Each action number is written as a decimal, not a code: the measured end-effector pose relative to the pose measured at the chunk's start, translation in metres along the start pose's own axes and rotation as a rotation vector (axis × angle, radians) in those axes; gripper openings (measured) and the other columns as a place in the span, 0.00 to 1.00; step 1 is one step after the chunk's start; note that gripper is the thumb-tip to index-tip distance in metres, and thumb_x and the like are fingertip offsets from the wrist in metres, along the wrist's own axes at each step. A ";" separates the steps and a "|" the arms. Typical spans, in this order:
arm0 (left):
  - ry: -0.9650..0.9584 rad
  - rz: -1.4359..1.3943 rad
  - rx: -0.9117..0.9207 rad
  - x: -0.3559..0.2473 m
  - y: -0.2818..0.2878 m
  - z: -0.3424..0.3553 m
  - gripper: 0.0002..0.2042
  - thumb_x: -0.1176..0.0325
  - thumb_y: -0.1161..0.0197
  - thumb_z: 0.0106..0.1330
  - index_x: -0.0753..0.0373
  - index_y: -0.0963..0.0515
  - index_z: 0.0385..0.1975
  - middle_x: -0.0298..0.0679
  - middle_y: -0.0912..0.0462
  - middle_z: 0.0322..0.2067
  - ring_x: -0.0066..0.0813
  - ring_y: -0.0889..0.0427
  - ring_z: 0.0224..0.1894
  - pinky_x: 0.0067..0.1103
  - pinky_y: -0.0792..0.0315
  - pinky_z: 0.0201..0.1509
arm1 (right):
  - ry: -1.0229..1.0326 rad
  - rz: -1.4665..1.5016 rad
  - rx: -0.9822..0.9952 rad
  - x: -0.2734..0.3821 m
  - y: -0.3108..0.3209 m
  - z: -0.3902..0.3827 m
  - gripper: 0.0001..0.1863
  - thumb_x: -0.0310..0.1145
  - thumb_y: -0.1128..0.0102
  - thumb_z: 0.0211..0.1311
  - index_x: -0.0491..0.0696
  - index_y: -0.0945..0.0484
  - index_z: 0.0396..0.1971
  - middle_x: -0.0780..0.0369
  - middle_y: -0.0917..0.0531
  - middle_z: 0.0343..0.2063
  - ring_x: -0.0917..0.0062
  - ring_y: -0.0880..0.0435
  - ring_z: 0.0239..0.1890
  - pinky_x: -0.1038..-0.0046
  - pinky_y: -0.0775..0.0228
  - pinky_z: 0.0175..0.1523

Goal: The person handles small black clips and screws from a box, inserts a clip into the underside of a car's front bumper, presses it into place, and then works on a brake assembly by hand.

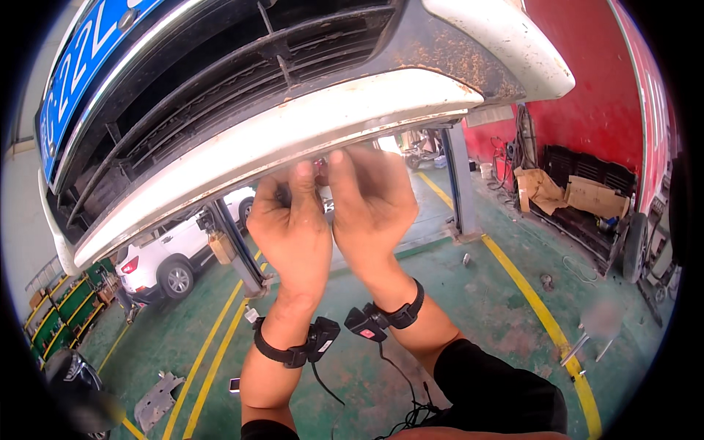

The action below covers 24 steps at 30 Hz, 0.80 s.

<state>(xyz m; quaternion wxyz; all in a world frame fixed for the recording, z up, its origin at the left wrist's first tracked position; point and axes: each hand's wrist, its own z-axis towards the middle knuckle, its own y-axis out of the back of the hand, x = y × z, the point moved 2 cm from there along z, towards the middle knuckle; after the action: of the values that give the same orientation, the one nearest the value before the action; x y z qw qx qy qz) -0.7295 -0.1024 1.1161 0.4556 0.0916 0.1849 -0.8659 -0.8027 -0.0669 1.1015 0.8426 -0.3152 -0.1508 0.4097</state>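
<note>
A raised car's front bumper, with a dark grille (pixel 220 88) and a white lower strip (pixel 279 117), fills the top of the view. Both my hands reach up to the underside of that strip, side by side. My left hand (pixel 290 231) has its fingers bent and thumb raised against the lower edge, beside a small reddish item (pixel 320 169) that is too small to make out. My right hand (pixel 372 209) has curled fingers at the same edge, with fingertips partly hidden under it. Black devices with cables are strapped to both wrists.
Lift posts (pixel 460 187) stand behind the hands. A white car (pixel 165 260) and shelving (pixel 55 315) are at left. At right are a red wall (pixel 572 81), a bench with cardboard (pixel 543 187) and metal rods (pixel 579 345). A metal plate (pixel 158 400) lies on the green floor (pixel 488 308).
</note>
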 end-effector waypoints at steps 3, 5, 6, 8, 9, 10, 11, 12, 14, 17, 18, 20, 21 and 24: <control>-0.042 0.050 -0.037 -0.002 -0.002 0.001 0.11 0.69 0.37 0.71 0.71 0.21 0.29 0.32 0.19 0.22 0.11 0.29 0.25 0.14 0.35 0.28 | 0.177 -0.236 -0.045 -0.002 -0.003 0.000 0.10 0.25 0.32 0.62 0.38 0.24 0.36 0.58 0.15 0.32 0.83 0.17 0.26 0.79 0.24 0.31; -0.048 0.032 -0.043 -0.003 -0.003 0.002 0.11 0.69 0.37 0.71 0.71 0.21 0.29 0.33 0.18 0.22 0.12 0.29 0.25 0.14 0.34 0.28 | 0.342 -0.327 -0.039 -0.002 -0.002 0.005 0.11 0.26 0.31 0.61 0.39 0.24 0.37 0.58 0.15 0.32 0.82 0.17 0.26 0.79 0.24 0.31; -0.053 0.038 -0.039 -0.005 -0.002 0.002 0.11 0.69 0.38 0.71 0.71 0.20 0.29 0.33 0.18 0.22 0.12 0.28 0.25 0.14 0.34 0.28 | 0.425 -0.373 -0.035 -0.001 -0.003 0.006 0.11 0.26 0.31 0.60 0.39 0.24 0.37 0.58 0.15 0.32 0.82 0.17 0.25 0.79 0.24 0.31; -0.061 0.050 -0.029 -0.008 -0.002 0.002 0.10 0.70 0.38 0.71 0.72 0.20 0.30 0.34 0.18 0.22 0.12 0.28 0.24 0.15 0.34 0.28 | 0.334 -0.346 -0.028 0.000 -0.003 0.004 0.12 0.26 0.31 0.60 0.40 0.25 0.38 0.58 0.16 0.32 0.82 0.17 0.25 0.79 0.24 0.31; -0.054 0.060 -0.020 -0.007 -0.001 0.002 0.11 0.70 0.38 0.70 0.72 0.20 0.30 0.34 0.18 0.22 0.13 0.28 0.24 0.15 0.34 0.28 | 0.288 -0.332 -0.025 0.000 -0.004 0.004 0.12 0.26 0.31 0.60 0.40 0.25 0.38 0.59 0.16 0.32 0.81 0.17 0.25 0.79 0.24 0.31; -0.047 0.069 -0.011 -0.005 0.001 0.004 0.11 0.69 0.38 0.70 0.72 0.20 0.30 0.35 0.18 0.21 0.13 0.27 0.24 0.15 0.33 0.27 | 0.292 -0.324 -0.018 0.000 -0.004 0.004 0.13 0.26 0.31 0.60 0.40 0.25 0.39 0.59 0.16 0.32 0.81 0.17 0.25 0.79 0.24 0.31; -0.039 0.077 -0.001 -0.004 0.003 0.005 0.11 0.69 0.38 0.70 0.73 0.20 0.31 0.35 0.18 0.21 0.13 0.27 0.24 0.15 0.33 0.27 | 0.297 -0.317 -0.011 0.000 -0.003 0.005 0.13 0.27 0.30 0.60 0.40 0.26 0.39 0.59 0.16 0.32 0.81 0.17 0.25 0.79 0.24 0.31; -0.021 0.079 0.008 -0.003 0.004 0.005 0.11 0.69 0.38 0.70 0.73 0.20 0.31 0.35 0.18 0.21 0.14 0.27 0.24 0.16 0.33 0.27 | 0.295 -0.306 -0.009 0.000 -0.003 0.005 0.13 0.27 0.30 0.60 0.40 0.26 0.40 0.59 0.16 0.32 0.82 0.17 0.25 0.79 0.24 0.31; 0.016 0.085 0.026 -0.002 0.005 0.006 0.12 0.68 0.38 0.70 0.73 0.20 0.31 0.36 0.17 0.21 0.14 0.26 0.24 0.16 0.32 0.27 | 0.310 -0.298 -0.030 -0.004 -0.001 0.004 0.14 0.27 0.30 0.60 0.40 0.26 0.40 0.59 0.16 0.31 0.82 0.17 0.25 0.79 0.24 0.31; 0.037 0.119 0.049 -0.004 0.007 0.008 0.12 0.68 0.37 0.69 0.73 0.20 0.30 0.37 0.17 0.21 0.15 0.25 0.23 0.16 0.32 0.27 | 0.273 -0.308 -0.049 0.000 -0.001 0.005 0.14 0.28 0.29 0.59 0.40 0.25 0.39 0.60 0.17 0.30 0.83 0.18 0.24 0.80 0.24 0.31; 0.018 0.122 0.026 -0.004 0.005 0.007 0.12 0.68 0.37 0.69 0.73 0.20 0.30 0.38 0.17 0.21 0.15 0.25 0.23 0.17 0.31 0.27 | 0.247 -0.309 -0.055 0.001 0.000 0.005 0.13 0.28 0.29 0.59 0.40 0.25 0.39 0.61 0.17 0.29 0.83 0.18 0.24 0.80 0.25 0.31; -0.022 0.128 -0.019 -0.002 0.000 0.005 0.12 0.68 0.36 0.69 0.72 0.20 0.28 0.38 0.17 0.20 0.16 0.24 0.23 0.17 0.31 0.27 | 0.229 -0.313 -0.035 0.002 0.001 0.005 0.13 0.28 0.29 0.59 0.40 0.24 0.37 0.61 0.17 0.28 0.83 0.18 0.24 0.80 0.25 0.30; -0.060 0.179 -0.012 -0.002 0.001 0.005 0.12 0.67 0.36 0.68 0.72 0.20 0.28 0.39 0.17 0.19 0.17 0.24 0.22 0.18 0.30 0.27 | 0.219 -0.313 -0.027 0.001 0.002 0.005 0.12 0.28 0.29 0.59 0.41 0.24 0.37 0.61 0.17 0.27 0.83 0.18 0.23 0.80 0.26 0.30; -0.162 0.335 0.004 -0.007 0.002 0.006 0.13 0.66 0.34 0.67 0.72 0.20 0.27 0.42 0.18 0.18 0.20 0.22 0.21 0.19 0.29 0.27 | 0.328 -0.416 0.003 0.004 0.003 0.006 0.11 0.28 0.29 0.59 0.41 0.23 0.35 0.60 0.17 0.27 0.80 0.19 0.22 0.79 0.27 0.28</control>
<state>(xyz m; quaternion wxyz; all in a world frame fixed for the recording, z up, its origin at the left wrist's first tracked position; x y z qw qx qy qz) -0.7242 -0.1010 1.1235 0.6068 0.0522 0.1282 -0.7827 -0.8055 -0.0601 1.1042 0.9223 -0.3386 -0.0732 0.1711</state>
